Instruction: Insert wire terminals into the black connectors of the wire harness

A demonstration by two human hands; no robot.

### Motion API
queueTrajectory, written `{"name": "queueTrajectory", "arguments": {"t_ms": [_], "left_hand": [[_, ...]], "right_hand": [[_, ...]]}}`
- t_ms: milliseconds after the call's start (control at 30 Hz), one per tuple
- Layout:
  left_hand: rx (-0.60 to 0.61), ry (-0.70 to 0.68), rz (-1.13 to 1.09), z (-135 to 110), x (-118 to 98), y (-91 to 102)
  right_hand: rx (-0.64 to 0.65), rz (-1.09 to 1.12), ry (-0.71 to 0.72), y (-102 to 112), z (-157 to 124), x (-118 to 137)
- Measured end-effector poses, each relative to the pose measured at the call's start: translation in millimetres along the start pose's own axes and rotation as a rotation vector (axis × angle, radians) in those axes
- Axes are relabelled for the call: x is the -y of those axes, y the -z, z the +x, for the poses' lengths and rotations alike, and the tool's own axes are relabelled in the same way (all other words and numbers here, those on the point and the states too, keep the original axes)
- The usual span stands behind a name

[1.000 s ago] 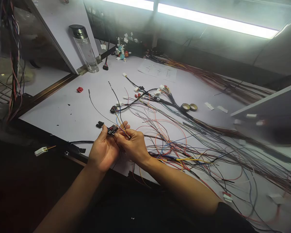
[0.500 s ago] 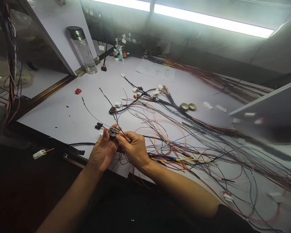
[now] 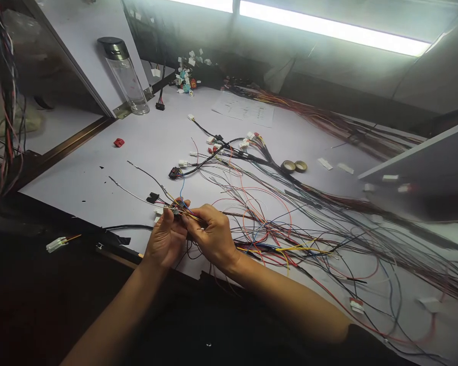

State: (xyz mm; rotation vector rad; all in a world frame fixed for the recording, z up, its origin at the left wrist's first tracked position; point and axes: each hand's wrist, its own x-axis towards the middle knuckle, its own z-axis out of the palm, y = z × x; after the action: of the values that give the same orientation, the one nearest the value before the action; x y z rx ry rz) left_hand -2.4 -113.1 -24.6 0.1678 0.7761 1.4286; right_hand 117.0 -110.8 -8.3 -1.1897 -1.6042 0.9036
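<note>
Near the table's front edge, my left hand (image 3: 166, 239) is closed round a black connector (image 3: 178, 207), its thumb and fingers on the housing. My right hand (image 3: 213, 235) pinches wires (image 3: 193, 217) right beside that connector; its fingertips partly hide them. Two loose wires, a pale one (image 3: 132, 192) and a dark one (image 3: 148, 176), stick out from the hands to the upper left with bare terminals at their ends. A small black connector (image 3: 152, 197) lies just left of my hands. Behind them sits another black connector (image 3: 174, 173) on a sleeved branch.
A wire harness (image 3: 267, 161) with white plugs runs across the table, with many loose wires (image 3: 267, 229) to the right. Two tape rolls (image 3: 294, 166), a red connector (image 3: 118, 143), a glass bottle (image 3: 127, 84) and a printed sheet (image 3: 244, 108) lie or stand farther back.
The two loose wires have swung down and left, lying lower across the front of the table. Both hands stay together at the connector. The view has shifted slightly.
</note>
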Motion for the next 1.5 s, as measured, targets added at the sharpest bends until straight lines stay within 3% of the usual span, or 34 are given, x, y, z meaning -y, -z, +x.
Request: {"name": "queueTrajectory", "arguments": {"t_ms": [300,633,1100,1500], "left_hand": [[-0.006,0.021,-0.027,-3,2,2.2],[0.008,0.019,-0.041,-2,4,5.3],[0.067,0.018,-0.042,-4,8,8.9],[0.018,0.024,-0.020,-4,7,7.0]], "right_hand": [[-0.050,-0.039,0.140,-8,1,-1],[-0.002,-0.065,0.087,2,0,-3],[0.009,-0.186,0.191,-2,0,-4],[0.044,-0.112,0.091,4,-4,-4]]}}
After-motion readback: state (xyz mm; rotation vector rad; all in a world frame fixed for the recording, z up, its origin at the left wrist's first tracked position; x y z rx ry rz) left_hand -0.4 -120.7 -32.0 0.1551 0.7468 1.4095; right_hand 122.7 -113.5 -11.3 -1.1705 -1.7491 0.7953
